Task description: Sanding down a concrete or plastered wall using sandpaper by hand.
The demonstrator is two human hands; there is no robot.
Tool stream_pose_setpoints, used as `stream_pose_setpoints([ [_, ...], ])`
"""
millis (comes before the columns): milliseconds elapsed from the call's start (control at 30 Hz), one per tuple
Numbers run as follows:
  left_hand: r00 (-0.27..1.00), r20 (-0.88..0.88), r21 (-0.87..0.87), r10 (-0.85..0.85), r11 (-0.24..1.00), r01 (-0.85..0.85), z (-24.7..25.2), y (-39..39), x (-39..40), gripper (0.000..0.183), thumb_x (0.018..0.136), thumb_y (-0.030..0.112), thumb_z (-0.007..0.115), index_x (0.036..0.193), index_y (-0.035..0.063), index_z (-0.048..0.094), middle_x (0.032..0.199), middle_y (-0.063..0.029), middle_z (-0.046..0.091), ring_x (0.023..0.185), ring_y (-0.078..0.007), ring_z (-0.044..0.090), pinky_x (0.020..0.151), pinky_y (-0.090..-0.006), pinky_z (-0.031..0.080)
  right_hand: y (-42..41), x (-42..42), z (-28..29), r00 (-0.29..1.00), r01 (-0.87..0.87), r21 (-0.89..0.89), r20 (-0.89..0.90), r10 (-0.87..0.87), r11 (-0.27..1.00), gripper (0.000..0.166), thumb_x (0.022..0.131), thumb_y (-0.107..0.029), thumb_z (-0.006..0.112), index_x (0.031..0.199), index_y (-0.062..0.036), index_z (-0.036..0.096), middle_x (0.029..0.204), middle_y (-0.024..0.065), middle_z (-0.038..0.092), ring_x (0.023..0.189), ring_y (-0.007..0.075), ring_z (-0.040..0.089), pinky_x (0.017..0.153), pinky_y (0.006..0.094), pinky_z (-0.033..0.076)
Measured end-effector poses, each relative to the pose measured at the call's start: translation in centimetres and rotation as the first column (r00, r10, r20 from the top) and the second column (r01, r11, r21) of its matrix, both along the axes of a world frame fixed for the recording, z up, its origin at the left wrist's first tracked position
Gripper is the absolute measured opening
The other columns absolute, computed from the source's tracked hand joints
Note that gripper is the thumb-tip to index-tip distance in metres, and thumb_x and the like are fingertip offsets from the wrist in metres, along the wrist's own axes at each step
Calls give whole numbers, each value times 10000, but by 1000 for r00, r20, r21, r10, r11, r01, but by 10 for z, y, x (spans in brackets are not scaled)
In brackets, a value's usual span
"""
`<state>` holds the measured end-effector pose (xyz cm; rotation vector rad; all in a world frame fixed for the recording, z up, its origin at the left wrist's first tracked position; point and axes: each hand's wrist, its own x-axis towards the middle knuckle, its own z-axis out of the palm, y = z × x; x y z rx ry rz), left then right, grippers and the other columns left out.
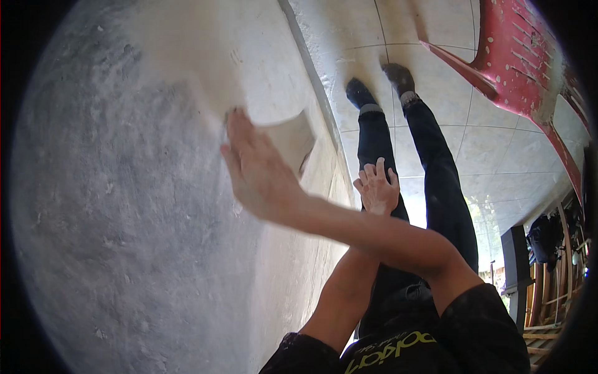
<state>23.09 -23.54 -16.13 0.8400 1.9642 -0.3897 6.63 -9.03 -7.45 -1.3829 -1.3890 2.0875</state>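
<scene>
My right arm crosses over my left, and my right hand (266, 173) lies nearly flat at the grey plastered wall (140, 224) on the left. Motion blurs its fingers. Under the palm is a thin beige sheet (290, 138), perhaps sandpaper, with a free corner curling out toward the floor side; the hand covers the rest. A paler, smoother patch (187, 42) of wall spreads beyond the fingertips. My left hand (378, 189) hangs in front of my dark trousers (437, 163), fingers apart, holding nothing.
A red plastic chair (514, 70), spotted with pale splashes, stands on the tiled floor (430, 79) at upper right. A narrow skirting edge (313, 70) runs between wall and floor. Behind me at lower right are a dark post (515, 271) and wooden slats (544, 299).
</scene>
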Motion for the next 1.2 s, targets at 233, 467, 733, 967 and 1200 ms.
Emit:
stream_pose_setpoints([
  [233,999,-30,3,-10,1000,10,0,-1,-4,386,875,297,460,1215,119,498,1030,-95,495,1023,-243,455,917,-426,296,18,2,-11,1000,-29,-31,-5,29,999,545,975,-267,273,1352,119,198,1420,303,202,1329,391,242,1077,484,233],
  [467,1000,12,-2,-9,1000,9,-1,-2,-4,377,865,296,471,1192,113,513,1038,-101,505,1033,-244,455,907,-422,301,1,15,7,998,-36,20,-57,37,999,523,975,-256,288,1359,89,209,1393,302,262,1311,402,268,1082,451,236],
  [733,997,-53,41,-57,997,59,-2,-15,-10,361,862,278,487,1190,130,523,996,-88,507,1009,-247,471,905,-439,300,-23,18,32,995,-37,68,-90,43,997,527,970,-256,322,1369,76,227,1402,287,266,1307,396,280,1081,421,247],
  [967,999,-32,34,-30,999,31,-5,-17,-9,337,866,280,483,1160,130,547,996,-79,518,1005,-235,472,906,-428,295,-23,18,39,991,1,120,-134,15,993,520,957,-212,344,1342,118,228,1373,320,285,1287,419,305,1056,482,265],
  [1200,999,-31,47,-19,999,20,-4,-12,-3,329,865,278,483,1152,133,551,1015,-77,509,1018,-224,461,911,-412,288,3,9,15,984,82,151,-167,-56,985,518,964,-201,352,1363,95,206,1398,304,253,1309,410,263,1084,432,246],
])
